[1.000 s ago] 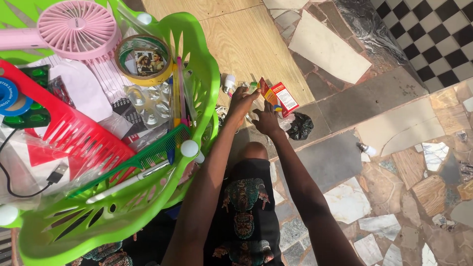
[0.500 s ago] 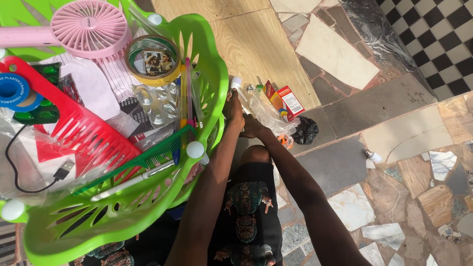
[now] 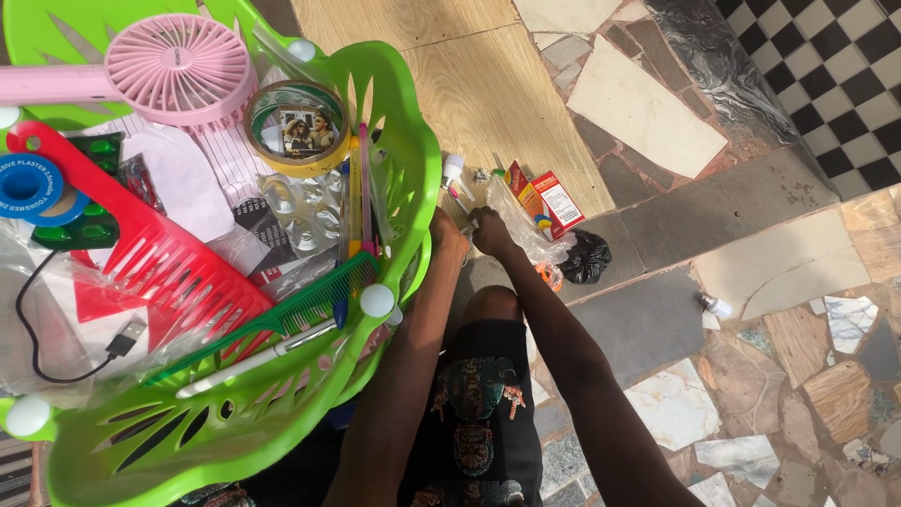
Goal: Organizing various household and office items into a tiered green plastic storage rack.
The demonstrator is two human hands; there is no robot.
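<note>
Fingers of the right hand [image 3: 490, 228] pinch the clear plastic bag [image 3: 521, 218], steadying its boxes; whether the left hand's [image 3: 448, 230] fingers close is hidden beside the green basket [image 3: 399, 169].

Small red and white carton [image 3: 557, 202]: rectangular, lying flat on the floor by the edge of the wooden panel, just left of a knotted black bag [image 3: 587, 257]. A second, narrower orange-red carton [image 3: 522, 191] lies against its left side, touching it. Both sit partly under a clear plastic wrapper [image 3: 519, 222].

Inside the green basket [image 3: 402, 131]:
- round yellow-rimmed tape roll [image 3: 297, 127], green inner ring, photo label at centre;
- blue tape roll [image 3: 28, 189] with printed blue label, far left;
- green blister pack [image 3: 80, 221] under it;
- clear silver blister pack [image 3: 305, 214] below the yellow roll.

No screens or signs seen.
</note>
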